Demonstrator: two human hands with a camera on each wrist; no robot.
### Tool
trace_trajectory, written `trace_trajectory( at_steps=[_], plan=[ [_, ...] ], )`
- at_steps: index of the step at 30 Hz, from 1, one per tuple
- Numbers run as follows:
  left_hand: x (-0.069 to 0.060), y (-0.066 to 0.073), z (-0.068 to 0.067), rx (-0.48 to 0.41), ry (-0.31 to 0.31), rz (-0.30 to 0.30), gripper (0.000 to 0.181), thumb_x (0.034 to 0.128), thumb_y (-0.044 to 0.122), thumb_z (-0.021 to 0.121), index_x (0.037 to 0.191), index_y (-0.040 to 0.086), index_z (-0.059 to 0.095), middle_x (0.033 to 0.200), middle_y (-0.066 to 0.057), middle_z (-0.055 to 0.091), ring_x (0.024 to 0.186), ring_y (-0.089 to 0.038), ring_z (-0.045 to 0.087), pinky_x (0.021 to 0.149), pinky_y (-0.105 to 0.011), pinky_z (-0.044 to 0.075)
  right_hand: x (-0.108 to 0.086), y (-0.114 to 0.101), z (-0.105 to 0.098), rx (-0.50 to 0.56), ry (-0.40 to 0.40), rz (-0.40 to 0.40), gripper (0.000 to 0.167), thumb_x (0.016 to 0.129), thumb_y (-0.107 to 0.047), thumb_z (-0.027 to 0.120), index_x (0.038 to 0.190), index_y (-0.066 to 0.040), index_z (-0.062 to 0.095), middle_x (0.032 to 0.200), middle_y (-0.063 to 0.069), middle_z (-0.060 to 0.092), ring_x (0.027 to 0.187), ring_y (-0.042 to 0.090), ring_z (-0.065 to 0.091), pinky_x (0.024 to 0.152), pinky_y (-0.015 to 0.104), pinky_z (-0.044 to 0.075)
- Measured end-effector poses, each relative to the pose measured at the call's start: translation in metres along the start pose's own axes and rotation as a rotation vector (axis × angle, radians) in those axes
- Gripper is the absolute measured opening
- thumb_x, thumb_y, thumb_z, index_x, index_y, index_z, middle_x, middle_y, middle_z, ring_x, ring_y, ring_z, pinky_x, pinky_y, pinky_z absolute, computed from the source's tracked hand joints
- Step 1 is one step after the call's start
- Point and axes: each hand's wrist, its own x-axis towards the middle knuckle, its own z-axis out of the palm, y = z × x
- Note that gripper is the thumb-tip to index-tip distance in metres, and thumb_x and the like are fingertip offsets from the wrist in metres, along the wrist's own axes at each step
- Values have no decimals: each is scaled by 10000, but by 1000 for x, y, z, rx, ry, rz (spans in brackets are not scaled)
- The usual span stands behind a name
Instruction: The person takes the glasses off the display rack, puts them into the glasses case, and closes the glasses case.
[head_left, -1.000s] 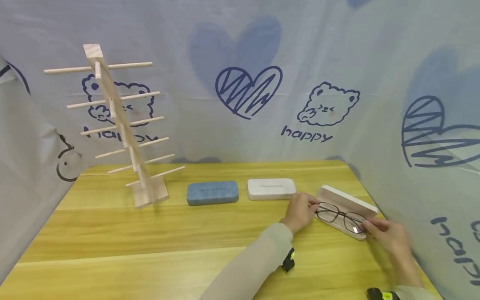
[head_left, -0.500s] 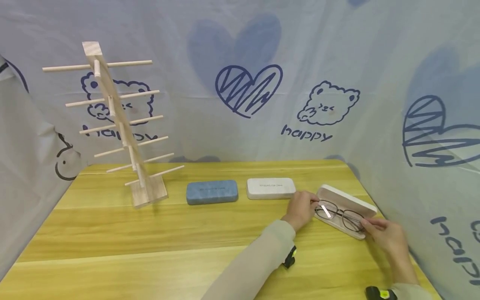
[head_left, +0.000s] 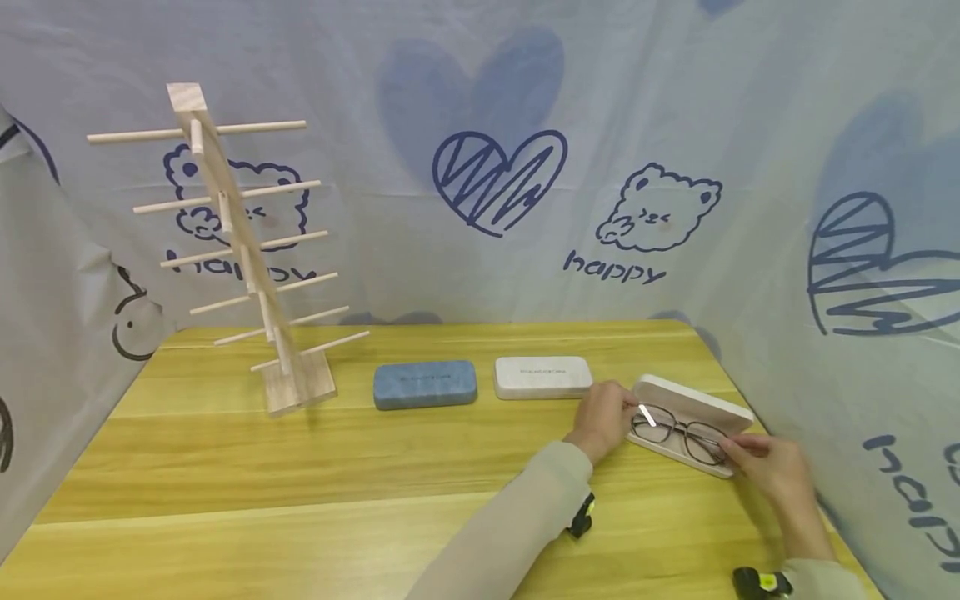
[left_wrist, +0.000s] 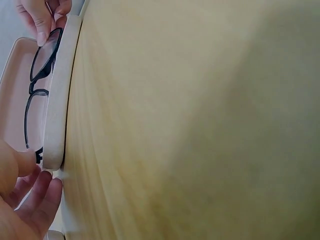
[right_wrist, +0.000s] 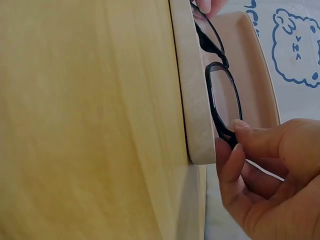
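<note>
Dark-framed eyeglasses (head_left: 680, 427) lie within the open white glasses case (head_left: 697, 403), whose pale pink lining shows at the right of the table. My left hand (head_left: 602, 419) pinches the left end of the frame; in the left wrist view its thumb (left_wrist: 25, 162) is at the hinge and the other fingers sit below, beside the case's end. The right hand (head_left: 780, 477) holds the opposite end, thumb and index finger on the hinge corner, as the right wrist view shows of the eyeglasses (right_wrist: 223, 61). Whether the frame touches the case bottom is hard to tell.
A closed white glasses case (head_left: 543, 378) stands just left of my left hand, and a closed blue case (head_left: 424, 385) farther left. At the back left rises a wooden rack (head_left: 247, 250) with several pegs. Printed cloth (head_left: 495, 292) hangs behind and along the sides.
The eyeglasses have shifted slightly left and sit a little lower against the open case. Glare has passed from the right lens to the left one. Both hands keep hold of the frame.
</note>
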Motion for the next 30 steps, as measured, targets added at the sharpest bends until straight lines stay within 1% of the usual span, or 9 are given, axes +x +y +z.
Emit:
trace_trajectory(
  at_steps=[3,6,8,13,17,21,23,26,30],
  plan=[
    [1,1,0,-14,-14,-4,139,935,158,772,1057,195,829,1091,75,794,1017,-50,718,874,-164,567,0,-2,1,-5,16,-5,369,970,-266,729,1144,58,743,1044,237,775,1014,419,691,825,421,506],
    [2,1,0,-20,-23,1,157,932,124,767,1067,181,824,1108,67,792,1034,-59,717,889,-166,566,0,-2,1,-6,44,-11,335,939,-238,762,1113,49,759,1090,265,756,1069,456,660,812,423,507],
    [2,1,-1,-38,-19,8,181,941,107,753,1099,172,813,1138,56,788,1060,-70,719,903,-164,566,-1,-2,0,-19,55,-27,316,924,-227,776,1095,39,769,1099,263,755,967,380,687,773,361,490],
    [2,1,-7,-91,71,29,203,962,81,720,1139,143,796,1135,24,788,1057,-93,724,895,-164,568,0,-1,-9,4,51,-44,349,947,-239,754,1115,66,749,917,160,797,695,5,606,640,191,461],
    [4,3,-12,-133,147,38,210,986,102,695,1182,125,767,1091,-5,782,978,-103,721,822,-163,565,1,-2,-20,99,47,-23,408,977,-222,721,1164,140,693,786,65,786,601,-65,595,572,152,505],
    [7,8,-17,-212,174,38,268,1011,139,656,1271,140,721,1166,-43,764,958,-96,725,778,-152,559,0,-7,-29,122,97,8,401,986,-222,710,1166,136,685,771,7,767,591,-69,582,558,148,516],
    [9,11,-20,-250,172,33,291,1018,153,647,1302,161,709,1223,-43,751,995,-100,726,797,-156,561,-1,-11,-33,124,128,31,394,989,-225,704,1182,117,681,814,67,775,586,-81,564,551,140,509],
    [11,16,-24,-263,151,24,298,1029,176,643,1320,190,708,1284,-28,736,976,-126,734,829,-188,574,-1,-15,-35,136,166,24,404,1005,-231,680,1251,88,658,1017,255,769,587,-125,535,548,116,501],
    [12,23,-28,-224,103,4,257,1033,229,650,1269,200,747,1254,25,756,996,-111,731,878,-220,581,0,-14,-33,133,178,-45,437,1032,-256,638,1322,71,637,1214,353,677,582,-168,533,553,88,487]
  ],
)
